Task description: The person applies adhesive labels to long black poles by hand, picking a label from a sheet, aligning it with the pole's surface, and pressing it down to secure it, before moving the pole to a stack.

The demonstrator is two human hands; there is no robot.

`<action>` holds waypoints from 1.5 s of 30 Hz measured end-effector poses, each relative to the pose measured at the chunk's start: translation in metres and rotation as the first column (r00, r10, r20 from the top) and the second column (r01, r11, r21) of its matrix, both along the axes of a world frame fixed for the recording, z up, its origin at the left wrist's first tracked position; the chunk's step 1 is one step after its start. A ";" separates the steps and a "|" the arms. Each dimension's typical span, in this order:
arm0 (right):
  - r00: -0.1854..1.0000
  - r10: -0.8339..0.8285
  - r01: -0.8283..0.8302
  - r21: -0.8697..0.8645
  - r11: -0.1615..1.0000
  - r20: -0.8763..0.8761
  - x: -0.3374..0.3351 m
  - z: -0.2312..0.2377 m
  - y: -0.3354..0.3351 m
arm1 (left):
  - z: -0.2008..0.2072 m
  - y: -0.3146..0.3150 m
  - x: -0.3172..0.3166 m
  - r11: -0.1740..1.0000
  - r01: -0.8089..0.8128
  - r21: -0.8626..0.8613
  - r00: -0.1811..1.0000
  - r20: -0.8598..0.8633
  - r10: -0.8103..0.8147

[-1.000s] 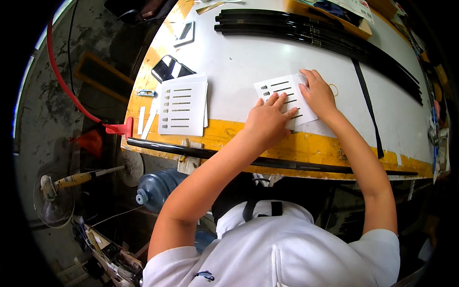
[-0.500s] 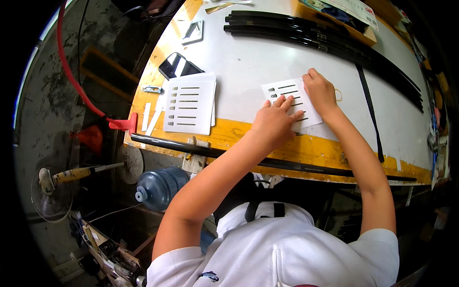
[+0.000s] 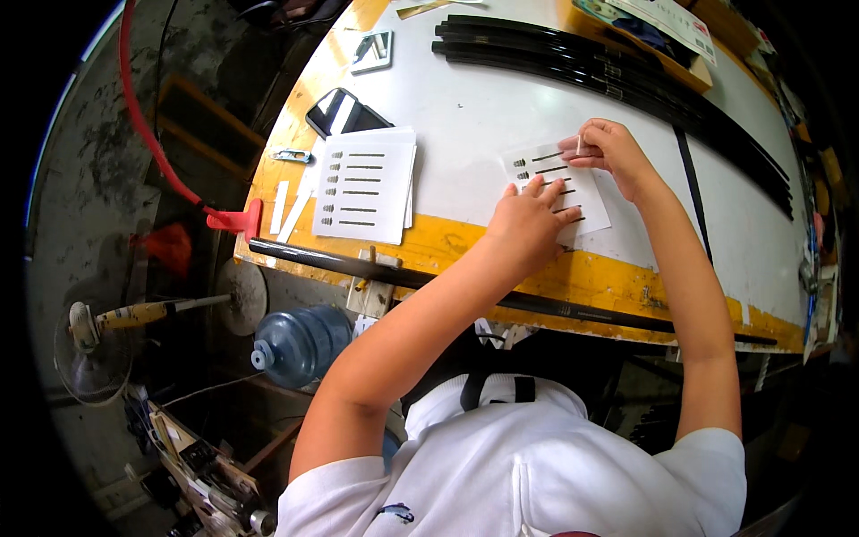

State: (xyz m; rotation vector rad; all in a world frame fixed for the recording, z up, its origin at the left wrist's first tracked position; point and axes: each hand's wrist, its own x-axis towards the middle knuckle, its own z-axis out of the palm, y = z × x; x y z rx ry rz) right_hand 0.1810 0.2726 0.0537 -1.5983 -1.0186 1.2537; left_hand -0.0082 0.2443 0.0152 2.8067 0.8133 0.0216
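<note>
A white sticker sheet [image 3: 586, 216] with a column of small dark prints and lines lies on the table in front of me. My left hand [image 3: 530, 219] rests on it with fingers spread, pressing over its lower left part. At the sheet's upper right corner, my right hand [image 3: 608, 154] pinches a thin whitish strip [image 3: 579, 144] between thumb and fingers. What exactly the strip is cannot be made out. To the left sits a stack of similar sticker sheets [image 3: 362, 188].
Behind the stack lie a phone [image 3: 347, 115] and a small cutter [image 3: 291, 156]; narrow white strips [image 3: 295, 215] are beside it. Glossy black tubes [image 3: 555, 54] run across the back near a box [image 3: 662, 49]. Another black tube [image 3: 412, 277] spans the table's front edge.
My right hand has lifted slightly at the sheet's corner, and a thin whitish strip now shows in its fingers. The left hand stays on the sheet. The whole view has shifted a little.
</note>
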 end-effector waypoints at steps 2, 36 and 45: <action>0.994 0.058 -0.058 -0.001 0.998 -0.090 -0.002 0.008 -0.004 | 0.003 0.001 0.000 1.000 0.021 0.002 1.000 -0.017 -0.021; 0.884 -0.074 0.189 0.209 0.960 -0.461 -0.032 0.030 -0.264 | 0.051 -0.145 -0.056 0.336 0.097 -0.937 0.572 0.329 0.751; 0.910 -0.376 0.409 0.244 0.879 -0.172 -0.048 -0.018 -0.288 | 0.031 -0.154 -0.061 0.838 -0.065 -0.541 0.708 0.567 0.421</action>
